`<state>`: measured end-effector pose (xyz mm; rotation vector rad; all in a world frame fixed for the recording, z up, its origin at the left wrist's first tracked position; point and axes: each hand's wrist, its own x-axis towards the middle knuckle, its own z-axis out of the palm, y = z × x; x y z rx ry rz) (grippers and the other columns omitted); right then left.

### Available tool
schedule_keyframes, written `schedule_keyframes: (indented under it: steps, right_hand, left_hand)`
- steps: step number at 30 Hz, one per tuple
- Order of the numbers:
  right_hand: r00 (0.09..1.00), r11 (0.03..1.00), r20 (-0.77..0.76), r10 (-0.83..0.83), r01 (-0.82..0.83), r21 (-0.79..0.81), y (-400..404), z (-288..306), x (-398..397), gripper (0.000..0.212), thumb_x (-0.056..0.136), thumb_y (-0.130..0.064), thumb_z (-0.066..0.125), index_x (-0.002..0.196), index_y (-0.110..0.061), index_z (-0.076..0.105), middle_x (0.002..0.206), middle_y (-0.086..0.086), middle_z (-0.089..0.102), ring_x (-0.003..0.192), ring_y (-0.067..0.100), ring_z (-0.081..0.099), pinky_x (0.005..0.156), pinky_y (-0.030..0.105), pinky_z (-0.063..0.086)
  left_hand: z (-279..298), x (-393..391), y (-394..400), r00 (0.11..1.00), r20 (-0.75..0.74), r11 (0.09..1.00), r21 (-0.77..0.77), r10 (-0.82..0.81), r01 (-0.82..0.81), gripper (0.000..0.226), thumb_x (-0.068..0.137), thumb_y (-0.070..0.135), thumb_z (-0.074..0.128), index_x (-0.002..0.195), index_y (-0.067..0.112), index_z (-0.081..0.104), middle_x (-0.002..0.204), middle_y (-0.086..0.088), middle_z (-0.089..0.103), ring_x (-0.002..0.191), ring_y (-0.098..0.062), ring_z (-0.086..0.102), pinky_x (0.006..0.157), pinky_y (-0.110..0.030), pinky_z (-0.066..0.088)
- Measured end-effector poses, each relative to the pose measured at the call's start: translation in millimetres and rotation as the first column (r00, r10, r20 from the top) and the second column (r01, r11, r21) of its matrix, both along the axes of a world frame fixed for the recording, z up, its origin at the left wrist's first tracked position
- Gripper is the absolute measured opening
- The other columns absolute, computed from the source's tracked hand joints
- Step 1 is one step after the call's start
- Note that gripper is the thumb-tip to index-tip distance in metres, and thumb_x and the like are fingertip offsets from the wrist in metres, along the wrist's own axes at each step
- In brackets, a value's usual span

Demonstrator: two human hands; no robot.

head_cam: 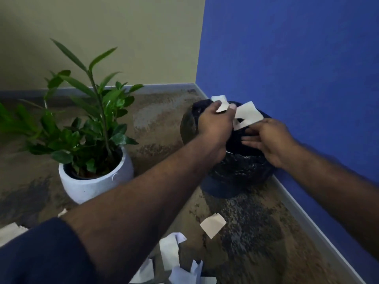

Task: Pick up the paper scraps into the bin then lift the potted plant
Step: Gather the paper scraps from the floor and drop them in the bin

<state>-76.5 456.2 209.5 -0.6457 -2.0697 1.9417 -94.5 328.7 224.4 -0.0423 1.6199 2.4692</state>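
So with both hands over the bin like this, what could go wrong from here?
1. The scraps sit high at the left hand, near the bin rim, so some may flutter onto the carpet.
2. More paper on the floor could get overlooked.
3. The potted plant stands close to the left forearm; a careless swing might brush its leaves.

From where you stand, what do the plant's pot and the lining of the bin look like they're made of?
The white pot looks like ceramic or stone-look cement: rounded, thick-walled, matte with faint speckles. Hard to say which. The bin liner looks like thin black plastic film: it is crinkled and throws small glossy highlights. The scraps over the bin look like plain matte paper, creased flat.
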Motion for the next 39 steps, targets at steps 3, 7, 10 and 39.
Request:
schedule_keyframes:
  steps: [3, 7, 10, 39]
  right_hand:
    - [1.000, 0.999, -0.015, -0.005, 0.005, -0.045, 4.2, -3.6, 3.1, 0.010, 0.095, -0.007, 0.049, 0.105, -0.009, 0.053, 0.091, 0.009, 0.058, 0.080, 0.027, 0.064, 0.077, 0.036, 0.058]
    - [1.000, 1.000, 0.023, -0.002, 0.002, -0.017, 6.9, -5.6, 5.9, 0.017, 0.094, -0.002, 0.048, 0.110, -0.007, 0.053, 0.100, 0.014, 0.058, 0.088, 0.032, 0.065, 0.078, 0.037, 0.057]
    - [0.999, 0.997, 0.013, 0.033, -0.033, 0.070, -1.0, -5.3, 9.6, 0.011, 0.093, -0.003, 0.050, 0.092, -0.010, 0.058, 0.094, 0.015, 0.061, 0.079, 0.028, 0.067, 0.072, 0.036, 0.059]
    - [0.696, 0.266, 0.170, 0.698, -0.472, 0.840, -112.0, -62.8, 69.5, 0.011, 0.085, -0.020, 0.064, 0.081, -0.013, 0.071, 0.073, -0.001, 0.067, 0.065, 0.011, 0.059, 0.062, 0.032, 0.049]
  left_hand:
    - [-20.4, 2.7, -1.0, 0.990, -0.057, 0.991, -0.056, -0.128, 0.124, 0.044, 0.095, 0.017, 0.059, 0.138, 0.013, 0.052, 0.133, -0.006, 0.061, 0.119, -0.020, 0.060, 0.106, -0.042, 0.047]
    - [-24.6, 7.7, -21.4, 0.989, -0.107, 0.989, -0.113, -0.102, 0.090, 0.036, 0.094, 0.009, 0.060, 0.129, 0.007, 0.060, 0.123, -0.009, 0.068, 0.106, -0.018, 0.066, 0.091, -0.028, 0.055]
    - [-24.0, 13.2, -46.3, 0.971, -0.223, 0.978, -0.204, -0.091, 0.045, 0.030, 0.091, 0.004, 0.062, 0.120, 0.003, 0.065, 0.111, -0.008, 0.072, 0.096, -0.012, 0.068, 0.088, -0.027, 0.056]
    - [-189.1, 78.0, -297.7, 0.692, 0.439, -0.439, -0.878, -0.573, 0.194, 0.105, 0.064, 0.068, 0.068, 0.148, 0.048, 0.009, 0.163, 0.005, -0.002, 0.144, -0.029, 0.023, 0.110, -0.044, 0.036]
